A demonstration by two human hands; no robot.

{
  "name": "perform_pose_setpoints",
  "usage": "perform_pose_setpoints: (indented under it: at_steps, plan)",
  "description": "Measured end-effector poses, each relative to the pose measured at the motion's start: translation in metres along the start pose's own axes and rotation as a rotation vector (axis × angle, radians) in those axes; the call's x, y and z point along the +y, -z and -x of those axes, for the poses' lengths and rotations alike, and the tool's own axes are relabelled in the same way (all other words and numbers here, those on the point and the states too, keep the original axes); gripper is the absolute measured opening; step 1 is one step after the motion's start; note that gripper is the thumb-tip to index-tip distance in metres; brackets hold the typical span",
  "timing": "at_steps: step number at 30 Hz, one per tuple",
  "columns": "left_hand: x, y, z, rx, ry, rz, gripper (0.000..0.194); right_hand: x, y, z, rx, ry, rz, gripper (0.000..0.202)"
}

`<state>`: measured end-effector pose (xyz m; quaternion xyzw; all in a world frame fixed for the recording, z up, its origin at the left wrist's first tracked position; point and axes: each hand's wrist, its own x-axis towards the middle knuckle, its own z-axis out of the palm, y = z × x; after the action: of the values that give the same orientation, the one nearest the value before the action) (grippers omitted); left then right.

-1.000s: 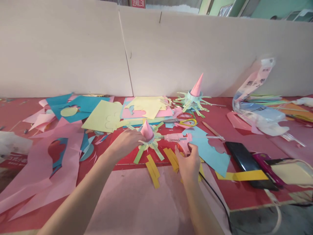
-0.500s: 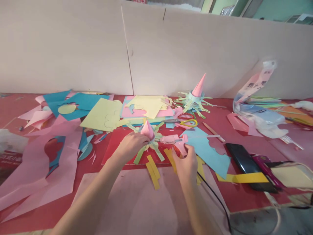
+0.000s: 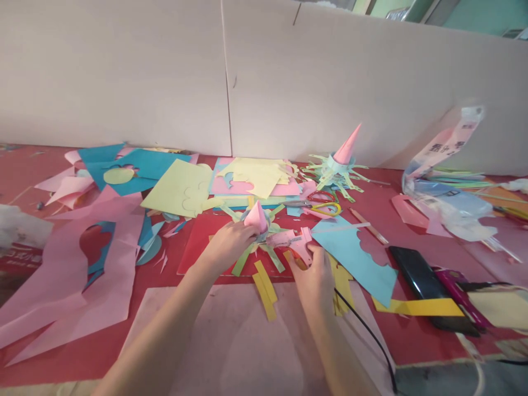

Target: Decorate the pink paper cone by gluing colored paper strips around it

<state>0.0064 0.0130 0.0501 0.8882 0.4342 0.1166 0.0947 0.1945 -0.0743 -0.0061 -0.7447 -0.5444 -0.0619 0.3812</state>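
Note:
My left hand (image 3: 231,245) has its fingers closed on the pink paper cone (image 3: 256,216), which stands at the centre of a paper piece with green strips (image 3: 274,259) spreading outward. My right hand (image 3: 312,275) grips a pink glue gun (image 3: 302,245) by its handle. The gun's nozzle points left and is close to the base of the cone; whether it touches is hard to tell. A clear glue stick juts from its rear, and a black cord runs down from it. Yellow strips (image 3: 264,289) lie just in front of the cone piece.
Scissors (image 3: 325,208) and a second cone piece (image 3: 346,148) are behind the gun. Blue paper (image 3: 357,256), a pencil (image 3: 369,226) and a black phone (image 3: 421,280) lie right. Pink paper (image 3: 111,297) lies left. A pale board (image 3: 144,82) rises behind.
The view has shifted, so most things appear farther right. The glue gun's nozzle has come closer to the cone's base. Both hands keep their hold.

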Motion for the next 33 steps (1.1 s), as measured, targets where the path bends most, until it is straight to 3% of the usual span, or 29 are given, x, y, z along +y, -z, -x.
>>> perform_pose_setpoints:
  at_steps: [19, 33]
  plan:
    - [0.0034, 0.0043, 0.0021, -0.035, 0.069, 0.048, 0.028, -0.0035, -0.0015, 0.0024, -0.028, 0.055, 0.015, 0.026]
    - [0.0005, 0.0005, 0.0013, -0.03, 0.016, 0.026, 0.028, -0.0024, 0.0009, 0.0029, -0.058, 0.02, -0.004, 0.026]
